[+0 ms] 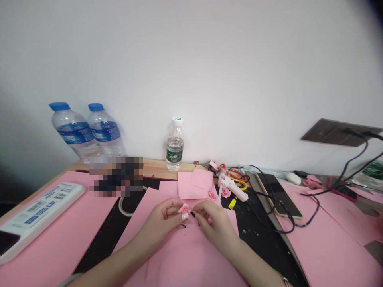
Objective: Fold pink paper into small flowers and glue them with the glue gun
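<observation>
Small paper rose (pixel 184 209) pinched between both hands.

The rose is held in the air just above a pink card sheet (pixel 182 259), at the fingertips of the left hand (pixel 158 225) and the right hand (pixel 214 225). The fingers of each hand close in from either side, pinching its underside, while the petals stand clear; the exact finger placement is partly hidden. It should be very light and soft, with petals that crush easily, so the base is the safest place to hold. Just beyond lie two more roses (pixel 212 195), square pink papers (pixel 193 184) and a white glue gun (pixel 231 189). A phone (pixel 278 195) lies to the right, and a water bottle (pixel 175 147) stands by the wall.
</observation>
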`<state>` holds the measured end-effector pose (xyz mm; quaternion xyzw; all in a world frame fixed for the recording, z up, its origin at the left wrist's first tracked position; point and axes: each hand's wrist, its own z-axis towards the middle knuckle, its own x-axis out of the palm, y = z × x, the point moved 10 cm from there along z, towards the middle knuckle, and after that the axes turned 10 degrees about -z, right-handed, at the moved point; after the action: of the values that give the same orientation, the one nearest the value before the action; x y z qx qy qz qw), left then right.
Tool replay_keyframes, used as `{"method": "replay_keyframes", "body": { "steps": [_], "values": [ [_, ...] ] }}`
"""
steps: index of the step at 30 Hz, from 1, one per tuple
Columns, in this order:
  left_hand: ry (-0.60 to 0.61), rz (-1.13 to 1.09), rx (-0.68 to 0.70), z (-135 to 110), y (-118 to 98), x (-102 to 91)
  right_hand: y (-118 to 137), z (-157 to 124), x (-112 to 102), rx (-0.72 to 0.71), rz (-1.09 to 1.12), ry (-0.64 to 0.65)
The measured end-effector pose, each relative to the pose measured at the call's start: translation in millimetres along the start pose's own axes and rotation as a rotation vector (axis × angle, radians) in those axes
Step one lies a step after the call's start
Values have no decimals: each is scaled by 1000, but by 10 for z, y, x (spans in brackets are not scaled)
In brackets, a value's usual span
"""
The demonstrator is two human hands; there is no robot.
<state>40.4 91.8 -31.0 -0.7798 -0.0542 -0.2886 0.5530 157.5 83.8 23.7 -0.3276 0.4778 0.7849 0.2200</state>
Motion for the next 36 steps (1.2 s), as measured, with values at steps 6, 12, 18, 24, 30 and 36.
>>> {"method": "replay_keyframes", "body": {
  "steps": [6, 12, 18, 24, 30, 36],
  "values": [
    [-5, 23, -1, 7, -47, 6, 10, 0, -6, 16, 42, 1],
    [45, 16, 4, 29, 13, 54, 31, -5, 8, -8, 32, 13],
    [60, 82, 19, 6, 1, 68, 24, -5, 42, 13, 62, 39],
    [15, 105, 79, 10, -57, 37, 12, 2, 52, -4, 43, 42],
    [-61, 153, 132, -3, -180, -69, -47, 5, 96, 22, 21, 73],
    [-42, 215, 140, -20, -200, -38, -27, 6, 99, 9, -3, 91]
  ]
}}
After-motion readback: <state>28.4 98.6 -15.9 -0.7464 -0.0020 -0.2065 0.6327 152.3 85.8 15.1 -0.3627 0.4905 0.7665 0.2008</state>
